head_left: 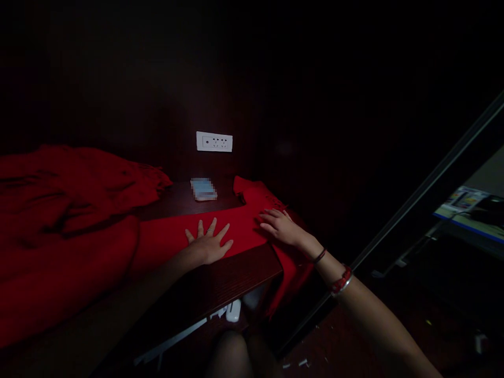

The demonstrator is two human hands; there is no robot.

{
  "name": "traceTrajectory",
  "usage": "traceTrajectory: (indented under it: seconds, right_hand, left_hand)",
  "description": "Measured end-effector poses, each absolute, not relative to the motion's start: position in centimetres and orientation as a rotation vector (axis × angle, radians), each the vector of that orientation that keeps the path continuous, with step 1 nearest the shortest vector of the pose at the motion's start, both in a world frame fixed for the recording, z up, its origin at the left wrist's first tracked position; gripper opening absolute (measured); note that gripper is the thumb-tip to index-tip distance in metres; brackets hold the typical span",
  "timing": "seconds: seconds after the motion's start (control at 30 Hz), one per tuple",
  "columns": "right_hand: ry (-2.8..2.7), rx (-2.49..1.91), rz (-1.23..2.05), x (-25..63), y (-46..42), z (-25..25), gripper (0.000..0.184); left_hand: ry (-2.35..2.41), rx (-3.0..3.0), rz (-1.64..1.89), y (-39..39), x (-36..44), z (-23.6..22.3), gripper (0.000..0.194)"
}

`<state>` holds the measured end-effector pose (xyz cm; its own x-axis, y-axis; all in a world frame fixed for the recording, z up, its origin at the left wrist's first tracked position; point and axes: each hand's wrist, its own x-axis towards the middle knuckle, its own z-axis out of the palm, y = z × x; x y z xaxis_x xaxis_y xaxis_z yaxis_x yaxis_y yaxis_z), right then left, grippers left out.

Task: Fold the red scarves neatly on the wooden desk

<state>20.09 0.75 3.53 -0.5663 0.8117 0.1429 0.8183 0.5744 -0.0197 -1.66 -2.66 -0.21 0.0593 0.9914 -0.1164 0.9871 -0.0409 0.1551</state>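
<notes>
A red cloth [169, 236] lies across a dark wooden bedside table [232, 275] and runs left onto a bed. My left hand [210, 242] rests flat on the cloth, fingers spread, a ring on one finger. My right hand [281, 227] lies open on the cloth near the table's right edge, fingers stretched toward the left. Bracelets sit on my right wrist. Part of the cloth hangs down over the table's right side.
A small blurred pale object [203, 189] sits at the back of the table. A white wall socket [214, 142] is above it. A rumpled red blanket [59, 210] covers the bed at left. A metal-framed edge [425, 184] slants at right. The room is very dark.
</notes>
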Motion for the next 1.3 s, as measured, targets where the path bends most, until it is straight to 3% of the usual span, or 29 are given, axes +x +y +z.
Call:
traceTrajectory:
  seconds: [0.1, 0.23, 0.33, 0.5, 0.67, 0.8, 0.97, 1.1, 1.3]
  right_hand:
    - [-2.596, -1.282, -0.271, 16.6, 1.8, 3.6, 0.052]
    - [-2.812, -1.173, -0.179, 13.6, 3.2, 1.4, 0.054]
    - [-2.865, -1.285, -0.126, 14.1, 4.3, 0.2, 0.053]
    - [-2.766, -1.481, -0.279, 18.3, 6.3, 0.5, 0.048]
    - [-2.611, -1.651, -0.234, 20.4, 7.1, 1.3, 0.053]
    - [-2.582, -1.496, -0.267, 17.3, 6.1, 2.1, 0.058]
    - [-2.788, -1.141, -0.093, 10.3, 5.3, 1.9, 0.06]
    - [-2.833, -1.185, 0.065, 7.7, 6.0, 0.2, 0.058]
    - [-2.809, -1.245, 0.091, 8.4, 6.9, -1.2, 0.053]
  left_hand:
    - [2.034, 2.136, 0.014, -2.5, -1.8, -0.1, 0.064]
    - [2.024, 2.174, 0.011, -2.2, -3.0, 0.2, 0.066]
    - [2.108, 2.138, 0.042, -2.0, -3.9, 0.1, 0.058]
    - [2.165, 2.047, 0.073, -1.9, -4.1, -0.5, 0.07]
    - [2.166, 2.071, 0.109, -1.9, -4.2, -0.7, 0.07]
    - [2.16, 2.085, 0.128, -1.9, -3.9, -0.9, 0.071]
    - [2.125, 2.09, 0.14, -2.1, -5.2, -0.4, 0.069]
    - [2.267, 2.111, 0.149, -3.1, -8.7, 0.3, 0.062]
    - [2.338, 1.766, -0.057, -3.6, -11.1, 0.2, 0.07]
